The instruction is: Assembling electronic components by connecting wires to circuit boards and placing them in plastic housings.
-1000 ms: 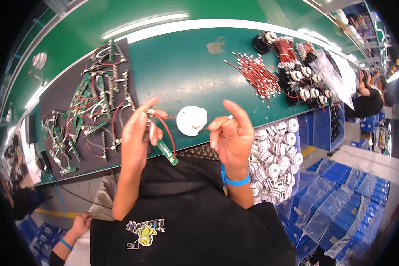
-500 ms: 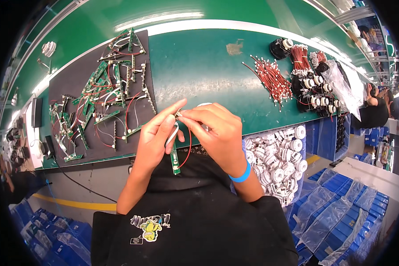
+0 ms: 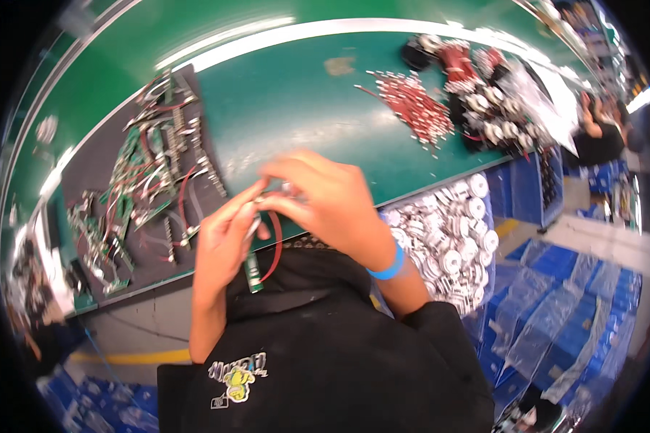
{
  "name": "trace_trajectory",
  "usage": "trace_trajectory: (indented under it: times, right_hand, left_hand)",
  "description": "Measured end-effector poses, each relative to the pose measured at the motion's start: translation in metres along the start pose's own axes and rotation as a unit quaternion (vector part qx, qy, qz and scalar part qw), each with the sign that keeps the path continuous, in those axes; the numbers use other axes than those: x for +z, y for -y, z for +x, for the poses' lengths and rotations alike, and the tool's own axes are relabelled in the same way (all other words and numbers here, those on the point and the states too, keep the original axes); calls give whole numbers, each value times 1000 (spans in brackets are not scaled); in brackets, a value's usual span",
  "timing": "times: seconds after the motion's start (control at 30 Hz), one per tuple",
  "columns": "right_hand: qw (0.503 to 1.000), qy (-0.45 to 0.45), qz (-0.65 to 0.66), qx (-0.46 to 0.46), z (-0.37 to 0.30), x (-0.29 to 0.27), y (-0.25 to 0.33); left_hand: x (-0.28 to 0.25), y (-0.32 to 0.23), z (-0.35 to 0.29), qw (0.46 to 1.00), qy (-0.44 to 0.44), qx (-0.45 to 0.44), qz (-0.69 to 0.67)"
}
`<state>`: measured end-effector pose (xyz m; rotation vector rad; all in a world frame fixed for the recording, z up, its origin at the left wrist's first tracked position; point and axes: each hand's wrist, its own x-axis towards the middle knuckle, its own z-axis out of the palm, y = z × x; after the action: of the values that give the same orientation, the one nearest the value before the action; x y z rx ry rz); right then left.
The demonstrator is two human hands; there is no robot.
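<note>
A narrow green circuit board (image 3: pixel 253 273) hangs below my left hand (image 3: pixel 224 234), whose thumb and fingers are closed on its upper part and a pale lead. From the board a red wire (image 3: pixel 276 247) curves up to my right hand (image 3: pixel 325 196). The right thumb and index finger meet at the left fingertips, around something small and blurred that I cannot make out. Both hands are above the near edge of the green table (image 3: pixel 267 137). A blue band (image 3: pixel 390 263) circles my right wrist.
At left, a dark mat (image 3: pixel 208 130) bears a tangle of wired circuit boards (image 3: pixel 126 155). Loose red wires (image 3: pixel 415 108) lie at right, near black-and-white round parts (image 3: pixel 495 115). White parts (image 3: pixel 451 242) fill a container below the table edge. Blue crates (image 3: pixel 556 310) and another person (image 3: pixel 601 137) are farther right.
The view has turned and shifted, so the table's contents sit differently. My hands and the board appear farther left and slightly lower; the right fingers have shifted at the board's upper end.
</note>
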<state>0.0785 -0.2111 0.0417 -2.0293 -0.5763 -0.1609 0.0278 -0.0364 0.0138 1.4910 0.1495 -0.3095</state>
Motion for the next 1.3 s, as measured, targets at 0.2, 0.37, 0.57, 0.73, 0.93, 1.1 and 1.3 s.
trace_trajectory:
  times: [0.2, 0.37, 0.57, 0.73, 0.93, 1.1, 1.3]
  right_hand:
    - [996, 28, -8, -81, -2, 13, -24]
    - [996, 18, 68, -55, 0, 10, -30]
    - [982, -172, 64, 38, -4, -30, -29]
    - [908, -240, 251, 233, -45, -15, -57]
    - [901, -344, 123, 233, -74, 16, -81]
    - [933, -293, -55, 203, -73, 24, -91]
    - [906, -292, 113, 283, -77, 14, -87]
  left_hand:
    - [-8, -2, -1, 998, -17, 8, 58]
    - [-1, -8, 4, 997, -5, 14, 81]
    - [50, -38, 17, 951, -27, 157, 266]
    - [74, -14, 68, 815, -17, 366, 448]
    - [57, -39, 162, 813, 37, 280, 508]
    - [-23, -72, 314, 841, -188, 255, 439]
    - [-129, -91, 364, 760, -251, 444, 404]
